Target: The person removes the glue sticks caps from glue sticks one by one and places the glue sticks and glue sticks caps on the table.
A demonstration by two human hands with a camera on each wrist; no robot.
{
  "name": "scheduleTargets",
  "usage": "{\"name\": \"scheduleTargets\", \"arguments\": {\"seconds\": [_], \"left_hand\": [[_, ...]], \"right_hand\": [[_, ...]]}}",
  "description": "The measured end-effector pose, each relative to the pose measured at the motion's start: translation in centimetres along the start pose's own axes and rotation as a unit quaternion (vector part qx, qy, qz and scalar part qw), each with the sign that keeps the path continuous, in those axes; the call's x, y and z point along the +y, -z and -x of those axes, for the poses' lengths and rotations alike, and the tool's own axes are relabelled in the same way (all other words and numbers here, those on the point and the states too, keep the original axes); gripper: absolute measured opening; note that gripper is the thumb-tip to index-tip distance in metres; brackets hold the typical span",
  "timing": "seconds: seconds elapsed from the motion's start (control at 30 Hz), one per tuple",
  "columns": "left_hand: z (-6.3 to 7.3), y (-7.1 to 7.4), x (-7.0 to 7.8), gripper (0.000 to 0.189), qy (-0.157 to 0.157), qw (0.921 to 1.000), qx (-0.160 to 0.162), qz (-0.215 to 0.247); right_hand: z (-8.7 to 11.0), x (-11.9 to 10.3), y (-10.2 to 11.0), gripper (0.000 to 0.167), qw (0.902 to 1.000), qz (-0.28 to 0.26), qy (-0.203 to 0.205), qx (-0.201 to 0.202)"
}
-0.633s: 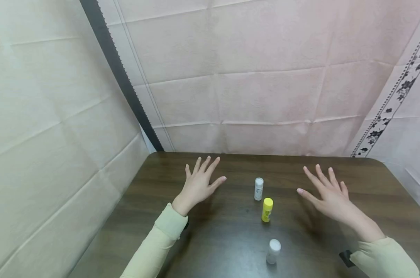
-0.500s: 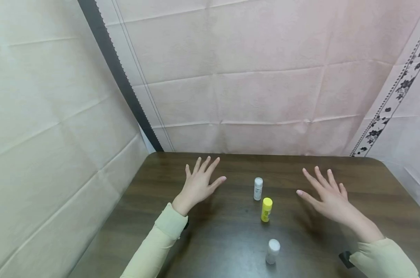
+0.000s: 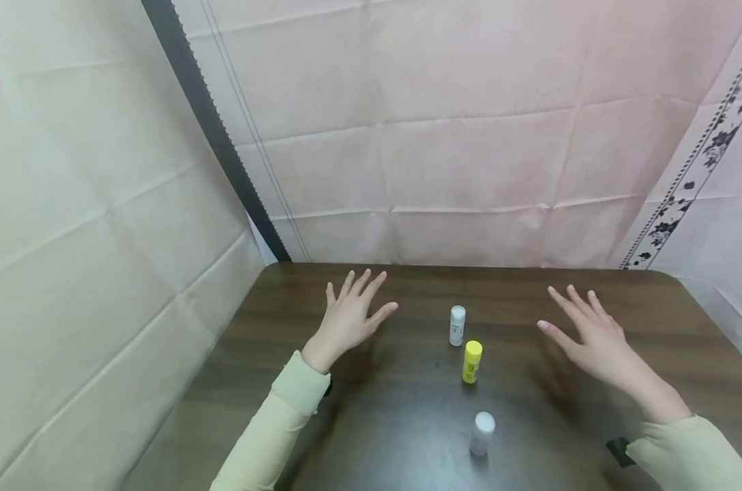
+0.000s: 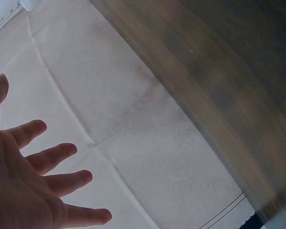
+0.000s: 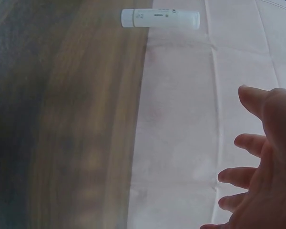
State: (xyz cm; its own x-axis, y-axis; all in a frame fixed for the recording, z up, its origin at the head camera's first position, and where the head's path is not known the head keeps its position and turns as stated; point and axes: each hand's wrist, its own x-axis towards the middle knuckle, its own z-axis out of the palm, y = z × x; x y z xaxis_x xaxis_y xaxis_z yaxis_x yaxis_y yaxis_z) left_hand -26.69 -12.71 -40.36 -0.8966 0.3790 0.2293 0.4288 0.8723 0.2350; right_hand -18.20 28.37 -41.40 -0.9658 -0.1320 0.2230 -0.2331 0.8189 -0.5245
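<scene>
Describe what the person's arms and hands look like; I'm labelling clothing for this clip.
Both hands, the left hand and the right hand, are bare, with no gloves and no rings that I can make out. Each arm wears a pale yellow-green long sleeve ending in a cuff at the wrist. A small dark object, perhaps a strap, shows beside the right cuff.

Items counted on the surface (image 3: 592, 423): three small upright bottles in all. Two are white, the white bottle at the far end (image 3: 457, 325) and the white-capped bottle nearest the person (image 3: 482, 433); one is a yellow bottle (image 3: 472, 361) between them. Two hands are present, left hand (image 3: 346, 320) and right hand (image 3: 595, 334).
</scene>
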Motion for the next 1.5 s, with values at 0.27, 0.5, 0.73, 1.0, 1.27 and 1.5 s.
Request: {"name": "scheduleTargets", "arguments": {"seconds": [0.27, 0.5, 0.73, 1.0, 1.27, 1.5], "left_hand": [[0.5, 0.5, 0.1, 0.074, -0.004, 1.0000, 0.000, -0.001], [1.6, 0.7, 0.5, 0.073, -0.022, 0.9998, 0.003, -0.004], [2.7, 0.6, 1.3, 0.071, -0.070, 0.9973, 0.020, -0.004], [4.2, 0.1, 2.9, 0.067, -0.119, 0.9926, 0.024, 0.007], [5.3, -0.2, 4.3, 0.063, -0.165, 0.9862, 0.012, 0.010], [6.2, -0.9, 4.9, 0.061, -0.175, 0.9845, -0.005, 0.004]], "right_hand": [[0.6, 0.4, 0.8, 0.071, 0.9995, -0.028, 0.008, 0.011], [1.9, 0.6, 0.8, 0.072, 0.9984, -0.050, 0.028, 0.003], [3.3, -0.7, 0.2, 0.071, 0.9991, -0.029, 0.030, -0.010], [5.6, -2.5, -2.9, 0.048, 0.9970, -0.023, 0.055, -0.049], [6.6, -3.6, -4.9, 0.045, 0.9792, -0.051, 0.139, -0.138], [6.3, -4.7, -6.2, 0.045, 0.9591, -0.102, 0.153, -0.215]]}}
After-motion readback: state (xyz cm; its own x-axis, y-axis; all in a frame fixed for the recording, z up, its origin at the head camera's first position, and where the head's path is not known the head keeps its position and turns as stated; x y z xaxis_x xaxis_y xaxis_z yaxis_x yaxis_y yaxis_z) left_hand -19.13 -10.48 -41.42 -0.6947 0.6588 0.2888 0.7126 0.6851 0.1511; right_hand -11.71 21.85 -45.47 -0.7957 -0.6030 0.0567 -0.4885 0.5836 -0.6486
